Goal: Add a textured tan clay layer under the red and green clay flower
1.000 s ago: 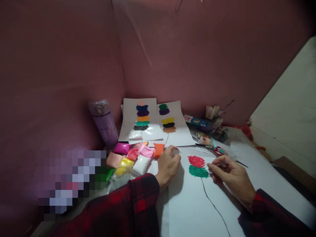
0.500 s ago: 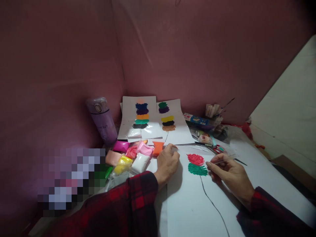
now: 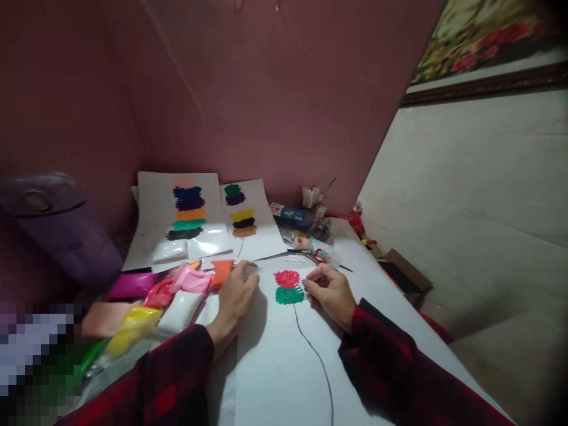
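Note:
My right hand [image 3: 332, 294] is closed in a pinch on a thin, clear plastic stick, mostly hidden by the fingers. Its tip is at the right side of a textured green clay patch [image 3: 289, 295], just below a red clay patch [image 3: 287, 278]. Both patches lie on a white sheet of paper [image 3: 275, 367], and a dark curved line [image 3: 316, 354] runs down from the green one. My left hand [image 3: 237, 293] rests with bent fingers on the sheet's upper left edge, holding it; its fingertips are partly hidden. Beside it lies an orange clay packet [image 3: 221, 273].
Several coloured clay packets [image 3: 181, 312] lie at the left, near a purple bottle [image 3: 66, 236]. Sheets with stacked colour patches [image 3: 151, 219] lean at the back wall. Red-handled scissors [image 3: 323, 256] and a blue box [image 3: 289, 212] lie at the back right.
The view has swung right, so the table contents appear further left and a framed picture shows. My left hand stays on the sheet; my right hand keeps its pinch beside the green clay.

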The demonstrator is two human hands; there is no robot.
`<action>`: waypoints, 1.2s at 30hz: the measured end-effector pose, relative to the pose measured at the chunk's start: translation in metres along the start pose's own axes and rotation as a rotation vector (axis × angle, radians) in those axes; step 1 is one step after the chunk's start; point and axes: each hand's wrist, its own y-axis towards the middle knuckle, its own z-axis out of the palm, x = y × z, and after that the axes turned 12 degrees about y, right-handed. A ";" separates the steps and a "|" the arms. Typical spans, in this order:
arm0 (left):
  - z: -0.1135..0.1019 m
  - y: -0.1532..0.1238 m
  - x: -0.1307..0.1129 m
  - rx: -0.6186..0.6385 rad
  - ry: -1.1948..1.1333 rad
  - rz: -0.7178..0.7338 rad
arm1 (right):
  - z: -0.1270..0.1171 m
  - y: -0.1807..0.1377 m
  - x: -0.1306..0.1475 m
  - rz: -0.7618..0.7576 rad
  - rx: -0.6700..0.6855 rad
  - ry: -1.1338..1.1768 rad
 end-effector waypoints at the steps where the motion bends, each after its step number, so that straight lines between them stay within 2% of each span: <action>1: 0.000 0.000 0.000 -0.002 -0.001 0.010 | 0.000 0.000 0.000 0.000 -0.008 -0.012; 29: -0.004 -0.003 -0.008 -0.004 -0.008 -0.016 | -0.001 0.000 0.000 -0.027 0.065 -0.119; 36: -0.002 -0.002 -0.006 -0.022 -0.011 -0.016 | -0.002 0.001 -0.002 -0.068 0.003 -0.127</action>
